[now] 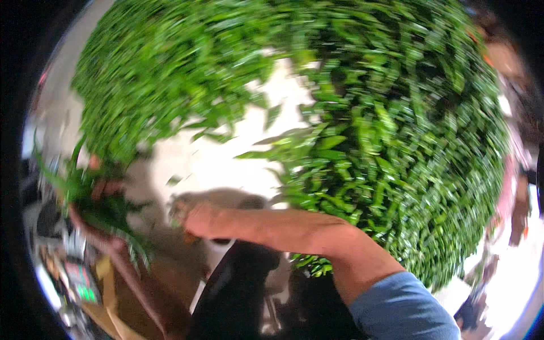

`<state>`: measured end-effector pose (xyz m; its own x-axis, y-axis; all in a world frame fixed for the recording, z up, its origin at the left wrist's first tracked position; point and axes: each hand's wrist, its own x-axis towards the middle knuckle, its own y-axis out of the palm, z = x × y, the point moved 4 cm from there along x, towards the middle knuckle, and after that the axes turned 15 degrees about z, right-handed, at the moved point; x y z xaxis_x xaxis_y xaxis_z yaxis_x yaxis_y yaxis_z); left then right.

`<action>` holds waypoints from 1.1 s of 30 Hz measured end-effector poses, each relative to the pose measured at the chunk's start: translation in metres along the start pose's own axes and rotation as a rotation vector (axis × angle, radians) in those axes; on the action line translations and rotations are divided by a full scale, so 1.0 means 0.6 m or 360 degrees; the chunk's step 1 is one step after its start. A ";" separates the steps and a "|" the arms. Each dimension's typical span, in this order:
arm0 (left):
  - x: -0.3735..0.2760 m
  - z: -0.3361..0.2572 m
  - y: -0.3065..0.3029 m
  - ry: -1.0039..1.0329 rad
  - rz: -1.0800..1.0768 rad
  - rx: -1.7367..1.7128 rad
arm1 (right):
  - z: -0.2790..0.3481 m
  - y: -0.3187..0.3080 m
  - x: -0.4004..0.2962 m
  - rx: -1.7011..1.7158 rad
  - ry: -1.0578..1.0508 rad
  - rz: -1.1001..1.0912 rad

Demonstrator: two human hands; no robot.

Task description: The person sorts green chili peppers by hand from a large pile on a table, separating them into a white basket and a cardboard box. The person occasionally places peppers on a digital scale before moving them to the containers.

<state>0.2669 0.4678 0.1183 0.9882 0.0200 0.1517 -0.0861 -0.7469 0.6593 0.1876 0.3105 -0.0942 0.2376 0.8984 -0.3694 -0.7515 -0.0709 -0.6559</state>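
Two big heaps of long green leaves fill the upper part of the view, one at the left (182, 72) and one at the right (408, 170). Between them shows the pale, brightly lit tabletop (216, 165) with a few stray leaves on it. At the left, my left hand (106, 189) grips a bunch of green leaves (80, 182) past the table's near-left side. My right arm crosses in front of me, and my right hand (187, 216) is low over the near table edge. Motion blur hides its fingers; what it holds, if anything, is unclear.
A device with a lit green display (83, 280) sits at the lower left, beside a yellowish-brown strip (108, 280). Along the right rim, a blurred person in pink (508, 187) is close to the right heap. My dark clothing (238, 289) shows below.
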 end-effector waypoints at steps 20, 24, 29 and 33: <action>-0.039 0.225 0.037 -0.0873 0.0080 -0.0481 | -0.556 -0.279 -0.685 -0.0386 0.2027 -0.1142; -0.053 0.211 0.011 -0.0845 0.0011 -0.0397 | -0.535 -0.296 -0.667 -0.0497 0.2125 -0.0690; -0.065 0.210 0.007 -0.0845 -0.0173 -0.0326 | -0.550 -0.312 -0.697 -0.0623 0.2206 0.0006; -0.068 0.225 0.004 -0.0944 0.0035 -0.0428 | -0.559 -0.287 -0.708 -0.0651 0.2135 0.0093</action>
<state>0.2437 0.3756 0.0141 0.8814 -0.4212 -0.2139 -0.0600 -0.5490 0.8337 0.4224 -0.2045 -0.0452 0.7861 -0.1863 -0.5893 -0.6058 -0.4212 -0.6750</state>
